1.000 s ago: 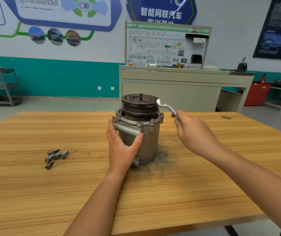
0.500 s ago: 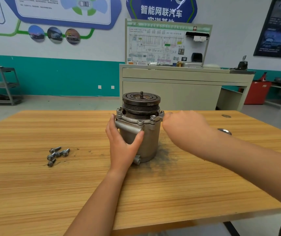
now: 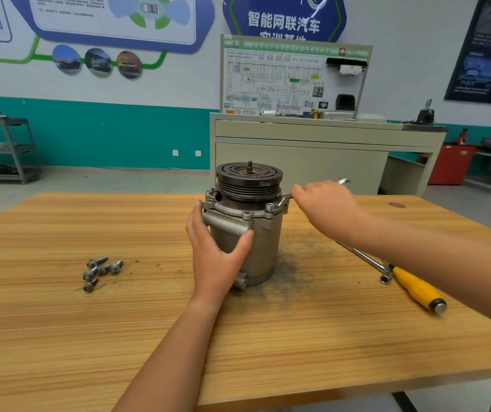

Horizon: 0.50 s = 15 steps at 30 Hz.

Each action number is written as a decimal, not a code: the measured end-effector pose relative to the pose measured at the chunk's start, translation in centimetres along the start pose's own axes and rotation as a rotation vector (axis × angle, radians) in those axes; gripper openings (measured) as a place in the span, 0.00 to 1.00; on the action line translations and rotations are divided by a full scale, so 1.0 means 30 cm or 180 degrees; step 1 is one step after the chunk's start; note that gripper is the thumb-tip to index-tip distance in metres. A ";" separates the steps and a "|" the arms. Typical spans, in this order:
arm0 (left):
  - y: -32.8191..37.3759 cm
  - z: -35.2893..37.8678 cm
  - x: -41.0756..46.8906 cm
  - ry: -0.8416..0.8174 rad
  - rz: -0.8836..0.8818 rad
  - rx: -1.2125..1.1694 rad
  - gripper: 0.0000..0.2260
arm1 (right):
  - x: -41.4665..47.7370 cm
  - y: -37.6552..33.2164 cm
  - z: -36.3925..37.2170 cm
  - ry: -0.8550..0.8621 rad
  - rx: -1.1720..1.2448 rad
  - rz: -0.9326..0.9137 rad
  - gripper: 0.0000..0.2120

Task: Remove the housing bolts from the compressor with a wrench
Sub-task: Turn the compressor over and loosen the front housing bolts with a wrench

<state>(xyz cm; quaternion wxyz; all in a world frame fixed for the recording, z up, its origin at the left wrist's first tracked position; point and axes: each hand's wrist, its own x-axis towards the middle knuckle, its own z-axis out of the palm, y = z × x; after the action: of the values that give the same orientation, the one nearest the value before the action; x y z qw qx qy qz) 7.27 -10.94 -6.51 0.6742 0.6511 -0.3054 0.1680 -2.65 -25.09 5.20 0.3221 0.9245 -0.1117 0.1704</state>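
Note:
A grey metal compressor (image 3: 263,248) stands upright mid-table, its dark pulley on top. My left hand (image 3: 216,257) grips the front of its body, thumb on the right, fingers round the left side. My right hand (image 3: 324,206) holds a silver wrench (image 3: 285,199) whose head sits on a bolt (image 3: 271,207) at the flange's right side; the handle's far tip pokes out past my knuckles. Several removed bolts (image 3: 101,270) lie in a loose pile on the table to the left.
On the wooden table (image 3: 60,337) to the right lie a silver socket bar (image 3: 369,261) and a yellow-handled screwdriver (image 3: 416,289), partly under my right forearm. Dark grime marks the wood around the compressor. A beige cabinet (image 3: 312,162) stands behind the table.
My right hand swung the wrench from the flange's back right toward the front, then back out to the right. The left hand kept its grip. The tools on the right have come into view.

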 end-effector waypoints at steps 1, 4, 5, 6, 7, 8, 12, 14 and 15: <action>0.000 -0.001 0.002 -0.0004 0.0003 0.0001 0.41 | 0.014 -0.004 0.030 0.0119 0.0090 -0.0039 0.13; 0.003 -0.002 0.004 -0.0016 0.0020 0.0007 0.41 | 0.056 -0.007 0.085 0.0353 0.0313 -0.0121 0.16; 0.005 -0.003 0.003 -0.0026 0.0030 0.0009 0.41 | 0.059 -0.005 0.091 0.0390 0.0350 -0.0101 0.16; 0.007 -0.003 0.001 -0.0035 0.0031 -0.0001 0.41 | 0.054 -0.005 0.094 0.0431 0.0470 -0.0021 0.16; 0.009 -0.004 -0.001 -0.0043 0.0026 -0.0021 0.40 | 0.043 -0.005 0.094 0.0498 0.0674 0.0132 0.15; 0.010 -0.004 -0.002 -0.0050 0.0022 -0.0038 0.40 | 0.024 -0.005 0.089 0.0622 0.1064 0.0392 0.14; 0.002 -0.003 -0.001 -0.0045 0.0028 -0.0032 0.40 | -0.088 -0.017 0.031 0.0992 0.2342 0.0899 0.13; 0.000 -0.001 -0.001 -0.0027 0.0026 -0.0011 0.40 | -0.140 -0.024 0.001 0.0657 0.2039 0.0718 0.12; 0.000 0.000 -0.001 -0.0021 0.0022 -0.0006 0.40 | -0.159 -0.030 -0.011 0.0427 0.1780 0.0645 0.12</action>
<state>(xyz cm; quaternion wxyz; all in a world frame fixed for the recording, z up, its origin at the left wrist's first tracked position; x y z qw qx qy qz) 7.25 -10.95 -6.51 0.6733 0.6499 -0.3100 0.1679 -6.83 -23.73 3.11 0.0431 0.9482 -0.1306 0.2864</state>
